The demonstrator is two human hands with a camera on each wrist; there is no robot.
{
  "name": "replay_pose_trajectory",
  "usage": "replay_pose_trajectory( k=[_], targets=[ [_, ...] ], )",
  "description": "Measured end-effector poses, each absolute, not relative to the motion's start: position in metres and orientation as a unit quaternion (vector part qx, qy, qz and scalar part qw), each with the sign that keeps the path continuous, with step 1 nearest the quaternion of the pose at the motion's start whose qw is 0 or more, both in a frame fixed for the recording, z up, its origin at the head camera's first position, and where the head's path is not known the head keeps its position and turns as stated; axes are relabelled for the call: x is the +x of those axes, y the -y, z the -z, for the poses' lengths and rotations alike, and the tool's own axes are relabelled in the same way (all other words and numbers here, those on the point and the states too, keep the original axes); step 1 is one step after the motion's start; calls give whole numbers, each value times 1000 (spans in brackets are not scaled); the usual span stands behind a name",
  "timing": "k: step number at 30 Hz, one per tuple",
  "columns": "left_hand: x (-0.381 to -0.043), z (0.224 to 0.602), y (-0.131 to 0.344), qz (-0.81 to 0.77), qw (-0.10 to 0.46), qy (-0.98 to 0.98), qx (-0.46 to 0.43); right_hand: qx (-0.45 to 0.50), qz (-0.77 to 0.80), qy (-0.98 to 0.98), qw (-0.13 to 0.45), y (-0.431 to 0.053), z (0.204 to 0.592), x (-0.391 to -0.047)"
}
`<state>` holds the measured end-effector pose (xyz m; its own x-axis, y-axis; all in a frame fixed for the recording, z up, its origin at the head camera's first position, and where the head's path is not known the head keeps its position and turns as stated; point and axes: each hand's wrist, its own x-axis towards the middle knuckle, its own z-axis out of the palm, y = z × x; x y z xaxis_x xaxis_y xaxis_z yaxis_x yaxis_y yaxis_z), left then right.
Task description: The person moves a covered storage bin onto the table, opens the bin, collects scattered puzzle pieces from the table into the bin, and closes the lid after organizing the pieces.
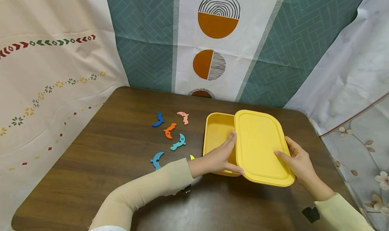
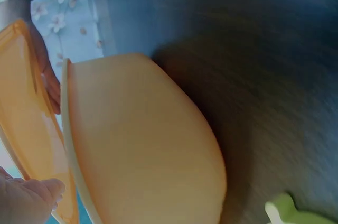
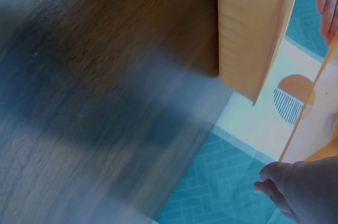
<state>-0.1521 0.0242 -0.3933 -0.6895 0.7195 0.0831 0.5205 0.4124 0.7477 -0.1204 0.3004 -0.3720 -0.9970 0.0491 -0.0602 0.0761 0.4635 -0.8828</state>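
Note:
A yellow lid [image 1: 261, 146] is held raised and tilted over the right part of a yellow box [image 1: 217, 123]. My right hand [image 1: 301, 165] grips the lid's right edge, thumb on top and fingers around the side. My left hand [image 1: 217, 158] reaches across the box opening with straight fingers, its thumb at the lid's near left corner. In the left wrist view a gap shows between the lid [image 2: 24, 108] and the rim of the box [image 2: 142, 139]. The right wrist view shows the right hand [image 3: 306, 187] at the lid's edge.
Left of the box lie several small crescent-shaped pieces: dark blue [image 1: 159, 119], pink [image 1: 183, 117], orange [image 1: 169, 131], teal [image 1: 178, 143] and light blue [image 1: 156, 160]. A yellow piece [image 1: 191, 157] is partly hidden by the left wrist. Patterned cloths [image 1: 146, 38] hang around the wooden table [image 1: 100, 150].

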Motion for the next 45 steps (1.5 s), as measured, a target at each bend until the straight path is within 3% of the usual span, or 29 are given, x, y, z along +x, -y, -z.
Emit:
replay_pose_trajectory(
  k=[45],
  targets=[
    [-141, 405, -71, -436, 143, -807, 372, 37, 468, -883, 5, -346, 380, -115]
  ],
)
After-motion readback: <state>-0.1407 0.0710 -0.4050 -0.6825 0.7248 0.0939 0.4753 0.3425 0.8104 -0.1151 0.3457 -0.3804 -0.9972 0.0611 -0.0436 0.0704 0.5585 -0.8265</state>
